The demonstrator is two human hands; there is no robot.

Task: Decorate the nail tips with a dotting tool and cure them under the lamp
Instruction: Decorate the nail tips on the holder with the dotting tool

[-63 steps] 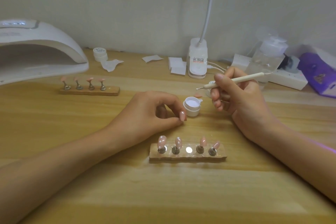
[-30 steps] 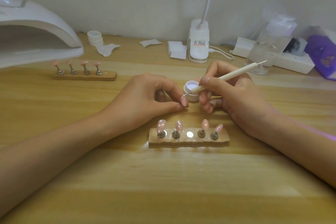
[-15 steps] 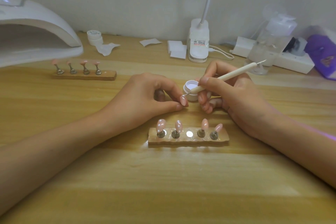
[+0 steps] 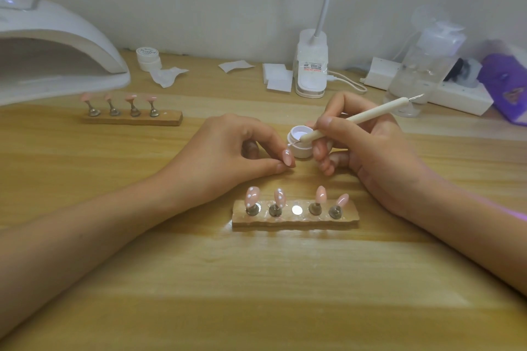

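Observation:
My left hand (image 4: 228, 151) pinches a pink nail tip (image 4: 288, 157) on its stand between thumb and forefinger. My right hand (image 4: 368, 148) grips a white dotting tool (image 4: 353, 120) like a pen, and the tool's fine point touches the top of that nail tip. A small open pot of white gel (image 4: 302, 142) sits just behind the tip. In front of my hands lies a wooden holder (image 4: 295, 219) with several pink tips; the two on the left carry white dots, and the middle slot is bare. The white curing lamp (image 4: 57, 51) stands at the far left.
A second wooden holder (image 4: 131, 117) with several pink tips lies before the lamp. Along the wall are a small white jar (image 4: 147, 58), paper wipes (image 4: 278, 77), a desk lamp base (image 4: 310, 65), a clear pump bottle (image 4: 425, 65), a power strip (image 4: 456, 91) and a purple packet (image 4: 504, 85).
My right hand turned the dotting tool round and brought its point down from mid-air onto the nail tip that my left hand holds. My left hand has stayed put.

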